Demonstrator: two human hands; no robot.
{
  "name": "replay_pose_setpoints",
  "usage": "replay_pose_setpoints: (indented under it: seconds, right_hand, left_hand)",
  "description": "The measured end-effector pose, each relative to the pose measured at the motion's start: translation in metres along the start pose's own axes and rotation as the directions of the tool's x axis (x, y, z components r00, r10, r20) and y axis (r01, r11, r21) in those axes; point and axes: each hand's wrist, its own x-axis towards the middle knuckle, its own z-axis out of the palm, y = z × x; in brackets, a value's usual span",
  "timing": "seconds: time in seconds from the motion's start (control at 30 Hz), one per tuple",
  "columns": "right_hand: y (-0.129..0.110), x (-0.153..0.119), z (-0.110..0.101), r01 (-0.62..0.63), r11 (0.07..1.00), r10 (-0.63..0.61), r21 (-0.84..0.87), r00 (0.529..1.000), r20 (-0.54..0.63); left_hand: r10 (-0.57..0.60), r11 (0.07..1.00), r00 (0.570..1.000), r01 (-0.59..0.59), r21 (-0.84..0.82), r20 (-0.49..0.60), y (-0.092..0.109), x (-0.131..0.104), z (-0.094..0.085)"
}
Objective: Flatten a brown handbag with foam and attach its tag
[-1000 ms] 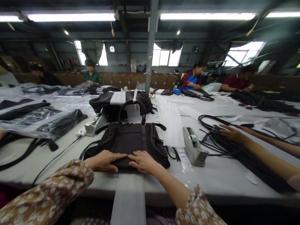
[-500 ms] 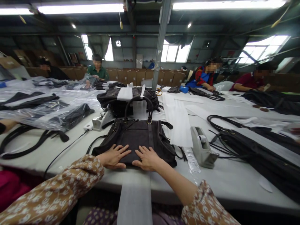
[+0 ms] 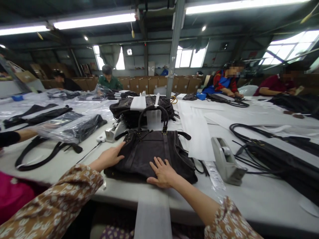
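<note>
At the near edge of the desk [image 3: 264, 199]: one dark bag [image 3: 142, 157], soft, wide, front panel showing, both handles [image 3: 140, 121] pointing away. Left grip [image 3: 109, 158]: shifted from the lower front to the upper left side; thumb spread apart, fingertips partly lost at the edge, so whether it pinches cannot be told. Right grip [image 3: 163, 173]: open, palm down on the lower front, fingers fanned, clasping nothing. Effect of the shift: contact is now split between side and front, with the left half of the panel uncovered.

Near the bag: one white strip [image 3: 153, 215], hanging over the desk edge below it; white sheets [image 3: 199, 137], to the right; two tape dispensers, one [image 3: 230, 169] to the right, one [image 3: 113, 132] to the left. Beyond the handles: a bag pile [image 3: 124, 108], white-banded. Farther left: one bag in clear plastic [image 3: 84, 127], a co-worker's arm [image 3: 27, 133] reaching to it. Farther right: one black bag [image 3: 276, 159].
</note>
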Motion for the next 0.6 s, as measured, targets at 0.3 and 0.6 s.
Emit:
replay_pose_setpoints:
  seconds: [0.3, 0.6]
  right_hand:
    - [0.003, 0.004, -0.005, -0.059, 0.991, 0.064, 0.121, 0.997, -0.043]
    - [0.007, 0.006, 0.012, -0.016, 1.0, 0.018, 0.014, 0.99, -0.142]
  left_hand:
    - [-0.228, 0.896, 0.959, 0.139, -0.421, -0.169, -0.033, -0.043, 0.093]
    - [-0.105, 0.87, 0.972, 0.192, -0.454, 0.209, -0.044, 0.003, -0.002]
